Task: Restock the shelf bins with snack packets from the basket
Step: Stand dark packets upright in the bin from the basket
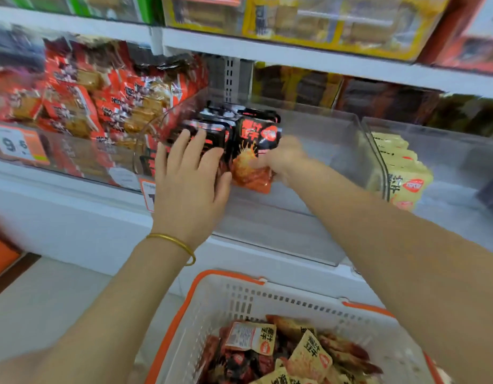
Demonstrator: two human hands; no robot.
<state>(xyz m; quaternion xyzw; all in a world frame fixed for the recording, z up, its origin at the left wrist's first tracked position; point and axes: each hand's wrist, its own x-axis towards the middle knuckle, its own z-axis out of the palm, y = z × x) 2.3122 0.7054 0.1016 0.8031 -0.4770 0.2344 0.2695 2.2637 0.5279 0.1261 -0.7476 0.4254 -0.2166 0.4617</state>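
Right hand fingers gripping upright packet, left hand fingers straight against packet row

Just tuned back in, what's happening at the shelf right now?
A person is restocking the clear bin on the shelf. The left hand presses flat against the standing row of packets at the bin's left end. The right hand holds a black and red packet against that row. The white basket below holds more loose packets.
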